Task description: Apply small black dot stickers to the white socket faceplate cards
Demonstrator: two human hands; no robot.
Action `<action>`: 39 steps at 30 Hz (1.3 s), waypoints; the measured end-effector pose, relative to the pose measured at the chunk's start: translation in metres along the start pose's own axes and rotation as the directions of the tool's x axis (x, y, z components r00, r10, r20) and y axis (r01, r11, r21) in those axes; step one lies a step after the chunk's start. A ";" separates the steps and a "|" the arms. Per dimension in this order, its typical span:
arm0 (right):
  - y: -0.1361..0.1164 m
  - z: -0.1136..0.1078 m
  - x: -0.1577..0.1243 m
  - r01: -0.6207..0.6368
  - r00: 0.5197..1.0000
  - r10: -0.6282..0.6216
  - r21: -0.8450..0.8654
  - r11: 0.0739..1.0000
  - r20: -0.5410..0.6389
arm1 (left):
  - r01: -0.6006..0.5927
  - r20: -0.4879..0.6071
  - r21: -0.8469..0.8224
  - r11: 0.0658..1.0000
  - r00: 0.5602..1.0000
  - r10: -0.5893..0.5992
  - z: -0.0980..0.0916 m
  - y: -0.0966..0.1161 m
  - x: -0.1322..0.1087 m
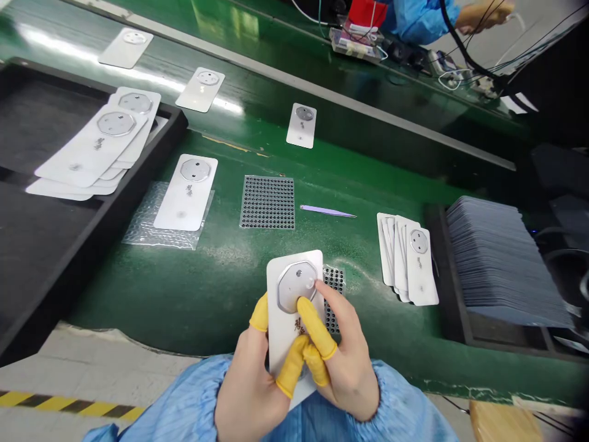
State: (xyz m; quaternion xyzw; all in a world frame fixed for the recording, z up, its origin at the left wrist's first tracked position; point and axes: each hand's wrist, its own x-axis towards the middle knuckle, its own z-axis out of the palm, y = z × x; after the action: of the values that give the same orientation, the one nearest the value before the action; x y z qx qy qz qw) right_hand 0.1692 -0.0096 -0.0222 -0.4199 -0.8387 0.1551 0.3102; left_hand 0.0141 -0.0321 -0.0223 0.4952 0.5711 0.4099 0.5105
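Observation:
In my left hand (253, 380) is a white phone back cover (281, 331), tilted upright, with a silver octagonal camera plate at its top. Yellow finger cots cover my left thumb and a fingertip at the cover's edge. My right hand (343, 356) closes against the cover's front and right side; one cot-covered finger presses below the camera plate. Its bare index fingertip touches the plate's right edge, beside a small pale round spot I cannot make out clearly. Partly hidden behind my right hand lies a small sheet of black dots (335, 282).
A larger dotted sheet (267, 202) and purple tweezers (327, 211) lie ahead. One cover (186, 199) rests on bubble wrap (142, 224). Covers are stacked on the left black tray (133, 196) and fanned at right (421, 276), near a tray of grey sheets (506, 264). Several covers lie farther back.

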 end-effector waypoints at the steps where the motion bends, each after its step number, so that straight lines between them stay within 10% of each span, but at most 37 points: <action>1: -0.001 -0.001 0.001 0.010 0.999 -0.009 -0.043 0.999 0.032 | -0.007 -0.008 0.044 0.999 1.000 0.007 0.000 0.001 0.000; 9: 0.006 0.008 -0.006 0.023 0.992 -0.026 0.024 0.999 0.120 | 0.029 -0.018 0.168 0.985 1.000 -0.026 0.002 0.000 0.005; 13: 0.013 0.008 -0.006 -0.030 0.999 0.037 0.194 0.981 -0.030 | 0.084 0.078 -0.119 0.989 0.994 -0.075 0.003 0.004 0.011; 18: 0.013 0.002 0.010 -0.268 0.862 0.483 0.671 0.691 -0.152 | 0.270 0.208 -0.458 0.847 0.959 -0.193 -0.003 0.023 0.018; 22: 0.007 0.005 0.016 -0.310 0.832 0.554 0.798 0.516 -0.036 | 0.116 0.119 -0.333 0.936 0.990 -0.080 -0.011 0.030 0.028; 33: -0.007 -0.001 0.012 -0.262 0.883 0.432 0.572 0.777 -0.184 | -0.089 0.027 -0.120 0.989 0.995 0.093 -0.016 0.025 0.032; 39: -0.005 0.008 0.013 -0.308 0.861 0.490 0.628 0.715 -0.136 | 0.193 0.186 -0.266 0.945 0.972 -0.146 -0.019 0.018 0.042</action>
State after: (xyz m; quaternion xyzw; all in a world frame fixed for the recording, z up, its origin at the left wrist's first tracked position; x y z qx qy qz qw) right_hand 0.1555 -0.0021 -0.0206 -0.4943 -0.5811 0.4058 0.5032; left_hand -0.0015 0.0136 -0.0092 0.3985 0.5032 0.3995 0.6545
